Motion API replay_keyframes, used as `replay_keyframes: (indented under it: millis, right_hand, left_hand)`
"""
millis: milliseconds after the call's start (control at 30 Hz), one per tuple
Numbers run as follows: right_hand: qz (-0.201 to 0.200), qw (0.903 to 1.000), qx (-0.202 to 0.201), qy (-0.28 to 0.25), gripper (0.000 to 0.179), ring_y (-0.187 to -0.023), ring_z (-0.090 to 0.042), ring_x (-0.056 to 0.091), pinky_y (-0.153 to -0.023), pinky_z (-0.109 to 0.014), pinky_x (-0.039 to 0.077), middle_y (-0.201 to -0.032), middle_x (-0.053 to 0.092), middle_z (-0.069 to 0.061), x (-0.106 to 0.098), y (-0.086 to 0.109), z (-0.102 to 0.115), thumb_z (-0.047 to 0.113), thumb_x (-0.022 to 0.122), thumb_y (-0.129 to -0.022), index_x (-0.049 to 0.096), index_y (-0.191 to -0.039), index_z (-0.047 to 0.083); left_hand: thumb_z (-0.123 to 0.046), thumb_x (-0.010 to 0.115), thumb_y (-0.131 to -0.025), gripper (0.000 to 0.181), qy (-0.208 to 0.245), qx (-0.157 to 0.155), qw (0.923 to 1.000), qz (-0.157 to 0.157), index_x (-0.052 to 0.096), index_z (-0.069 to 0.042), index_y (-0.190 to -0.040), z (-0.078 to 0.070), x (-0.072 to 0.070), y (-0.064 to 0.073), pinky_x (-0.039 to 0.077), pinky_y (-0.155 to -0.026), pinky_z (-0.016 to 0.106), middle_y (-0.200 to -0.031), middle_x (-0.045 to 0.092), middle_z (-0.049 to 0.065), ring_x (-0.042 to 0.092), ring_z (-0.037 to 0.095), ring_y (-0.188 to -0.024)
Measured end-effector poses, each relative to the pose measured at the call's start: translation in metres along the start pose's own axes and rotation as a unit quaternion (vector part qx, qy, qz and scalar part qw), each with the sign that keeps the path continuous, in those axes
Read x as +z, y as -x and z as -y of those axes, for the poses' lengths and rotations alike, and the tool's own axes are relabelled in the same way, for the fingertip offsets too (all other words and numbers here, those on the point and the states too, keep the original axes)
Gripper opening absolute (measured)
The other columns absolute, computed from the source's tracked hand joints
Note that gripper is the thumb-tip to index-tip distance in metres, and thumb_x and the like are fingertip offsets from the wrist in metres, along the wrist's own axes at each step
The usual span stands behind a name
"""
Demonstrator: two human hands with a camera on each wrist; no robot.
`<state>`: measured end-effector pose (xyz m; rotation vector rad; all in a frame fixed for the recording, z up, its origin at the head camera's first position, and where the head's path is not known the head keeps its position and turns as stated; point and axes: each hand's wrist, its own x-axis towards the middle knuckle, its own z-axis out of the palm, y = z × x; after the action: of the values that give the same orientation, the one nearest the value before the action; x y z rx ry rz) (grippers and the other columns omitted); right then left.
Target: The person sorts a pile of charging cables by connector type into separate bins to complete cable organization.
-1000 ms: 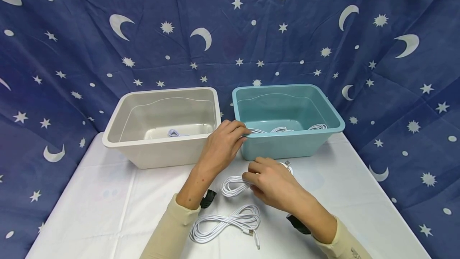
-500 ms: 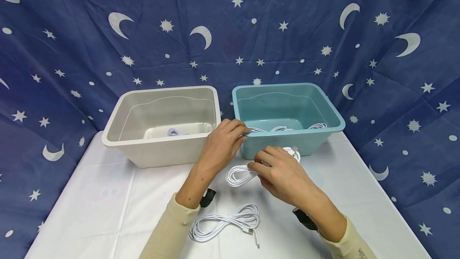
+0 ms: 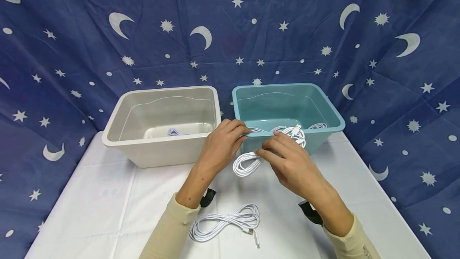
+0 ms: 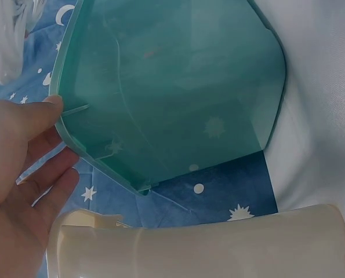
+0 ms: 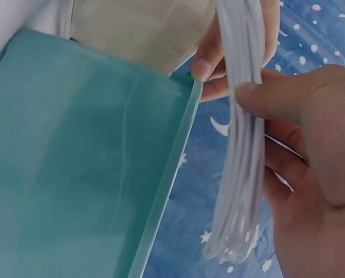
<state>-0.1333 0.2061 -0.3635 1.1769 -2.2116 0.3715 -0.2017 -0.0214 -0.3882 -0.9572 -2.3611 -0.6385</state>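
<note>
My right hand [image 3: 292, 163] pinches a coiled white USB cable [image 3: 248, 164] between thumb and fingers, raised in front of the teal bin [image 3: 287, 141]. In the head view the coil's plug end overlaps that bin's front rim. The bundled strands [image 5: 242, 139] hang beside the rim in the right wrist view. My left hand [image 3: 224, 141] grips the teal bin's near left corner, its thumb [image 4: 51, 107] on the rim and the fingers curled on the other side. A second coiled white cable [image 3: 230, 221] with its plugs showing lies on the white tablecloth nearer me.
Left of the teal bin stands a beige bin [image 3: 161, 151], holding a small pale lilac coil [image 3: 174, 132]. Several white cables [image 3: 318, 126] lie inside the teal bin. Behind both bins hangs a dark blue curtain [image 3: 230, 43] with moons and stars.
My right hand has lifted the coiled cable from the tablecloth, up and forward to the teal bin's front rim. The left hand has stayed on the bin's corner.
</note>
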Motion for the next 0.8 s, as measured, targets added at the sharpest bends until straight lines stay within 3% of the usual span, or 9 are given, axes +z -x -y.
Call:
replay_keyframes:
  millis: [433, 800]
  right_hand:
    - [-0.069, 0.9973, 0.019, 0.020, 0.053, -0.112, -0.033, 0.059, -0.110, -0.049, 0.039, -0.112, 0.067, -0.010, 0.001, 0.007, -0.027, -0.019, 0.066, -0.077, 0.072, -0.121, 0.009]
    - [-0.133, 0.9889, 0.049, 0.044, 0.044, -0.107, -0.036, 0.059, -0.096, -0.052, 0.041, -0.109, 0.068, -0.011, 0.004, 0.012, -0.046, -0.013, 0.058, -0.084, 0.072, -0.119, 0.010]
  left_hand:
    - [-0.020, 0.069, -0.096, 0.019, -0.001, -0.008, 0.9999, 0.007, 0.072, -0.021, -0.114, 0.000, 0.000, 0.000, 0.048, -0.088, 0.024, -0.117, 0.062, -0.011, 0.051, 0.010, -0.101]
    - [-0.021, 0.068, -0.096, 0.019, -0.001, -0.010, 0.9999, 0.007, 0.072, -0.022, -0.115, 0.000, 0.000, -0.001, 0.047, -0.089, 0.022, -0.117, 0.062, -0.013, 0.051, 0.009, -0.102]
